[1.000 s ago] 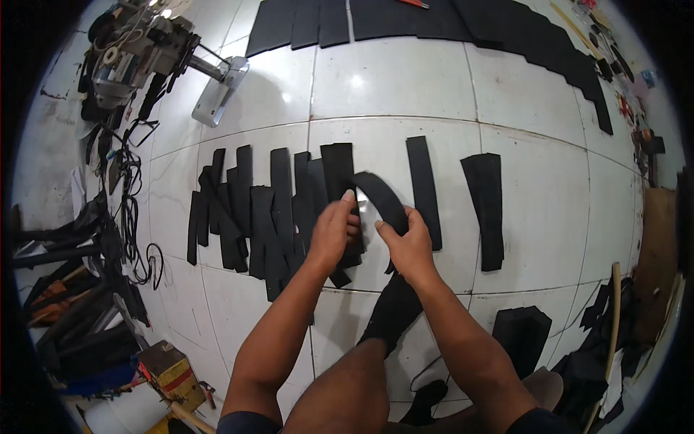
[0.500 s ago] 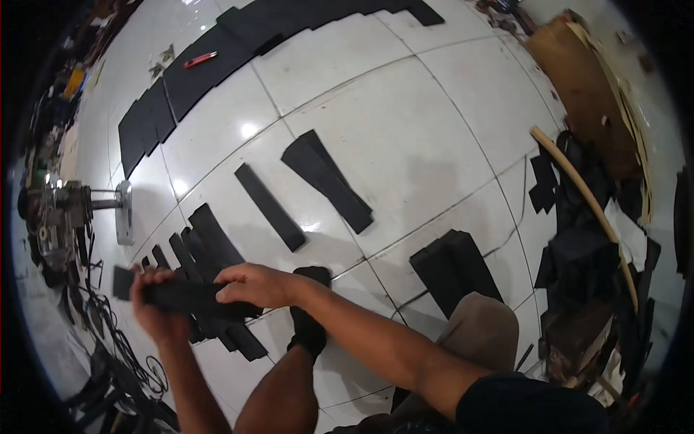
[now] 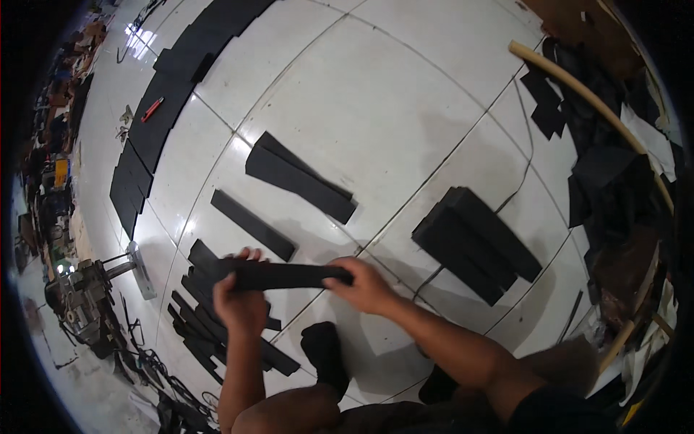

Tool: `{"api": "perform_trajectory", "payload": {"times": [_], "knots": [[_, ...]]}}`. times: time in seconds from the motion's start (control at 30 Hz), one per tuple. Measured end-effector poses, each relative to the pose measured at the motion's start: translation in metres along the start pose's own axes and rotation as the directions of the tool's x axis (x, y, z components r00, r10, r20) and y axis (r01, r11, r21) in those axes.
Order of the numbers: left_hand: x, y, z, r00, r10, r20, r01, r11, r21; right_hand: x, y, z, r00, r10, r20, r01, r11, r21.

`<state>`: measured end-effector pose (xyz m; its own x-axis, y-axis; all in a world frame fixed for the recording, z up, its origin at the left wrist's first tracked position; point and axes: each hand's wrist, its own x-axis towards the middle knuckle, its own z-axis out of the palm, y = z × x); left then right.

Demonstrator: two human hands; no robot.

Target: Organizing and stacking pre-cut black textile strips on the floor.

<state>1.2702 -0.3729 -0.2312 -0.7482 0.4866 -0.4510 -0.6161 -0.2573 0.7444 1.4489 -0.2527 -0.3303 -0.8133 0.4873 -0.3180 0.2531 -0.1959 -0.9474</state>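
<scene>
A long black strip (image 3: 293, 275), perhaps a stack of several, is held level between both hands above the floor. My left hand (image 3: 242, 307) wraps round its left end, while the fingers of my right hand (image 3: 363, 286) pinch its right end. Beneath and left of my left hand, several black strips (image 3: 271, 353) lie fanned out on the tiles. Just beyond the held strip is a single black strip (image 3: 253, 226), and farther off rests a small crossed pile of wider black strips (image 3: 296, 177). To the right stands a thicker stack of black strips (image 3: 470, 249).
A row of overlapping black sheets (image 3: 166, 94) curves along the far left, a red cutter (image 3: 152, 109) on it. A metal machine (image 3: 87, 300) is at the left. Along the right lie a tan curved pole (image 3: 578, 87) and black scraps (image 3: 607, 181). A cable (image 3: 526, 163) passes behind the stack.
Both hands have moved rightward with the black strip, which now lies nearly level. My right hand has shifted from its middle part to the right end. The whole view has turned.
</scene>
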Motion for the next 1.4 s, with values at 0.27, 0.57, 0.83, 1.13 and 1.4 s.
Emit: {"api": "perform_trajectory", "payload": {"times": [0.27, 0.57, 0.83, 1.13, 1.4], "knots": [[-0.028, -0.036, -0.084, 0.976, -0.064, 0.208, -0.136, 0.570, 0.810, -0.033, 0.012, -0.031, 0.939, -0.313, -0.145, 0.195, 0.828, -0.525], [-0.033, -0.077, -0.111, 0.847, 0.196, 0.494, -0.531, 0.312, 0.788, -0.044, 0.019, 0.015, 0.847, -0.420, -0.326, 0.196, 0.817, -0.542], [-0.014, -0.050, -0.114, 0.837, 0.151, 0.526, -0.547, 0.284, 0.788, -0.042, 0.026, 0.020, 0.910, -0.312, -0.275, 0.102, 0.808, -0.580], [0.129, 0.113, -0.074, 0.863, -0.021, 0.505, -0.482, 0.263, 0.836, 0.034, -0.016, 0.111, 0.961, 0.033, -0.275, -0.007, 0.995, 0.095], [0.205, 0.096, -0.081, 0.889, -0.125, 0.440, -0.443, 0.005, 0.896, 0.079, -0.024, 0.138, 0.897, 0.107, -0.429, -0.178, 0.975, -0.129]]}}
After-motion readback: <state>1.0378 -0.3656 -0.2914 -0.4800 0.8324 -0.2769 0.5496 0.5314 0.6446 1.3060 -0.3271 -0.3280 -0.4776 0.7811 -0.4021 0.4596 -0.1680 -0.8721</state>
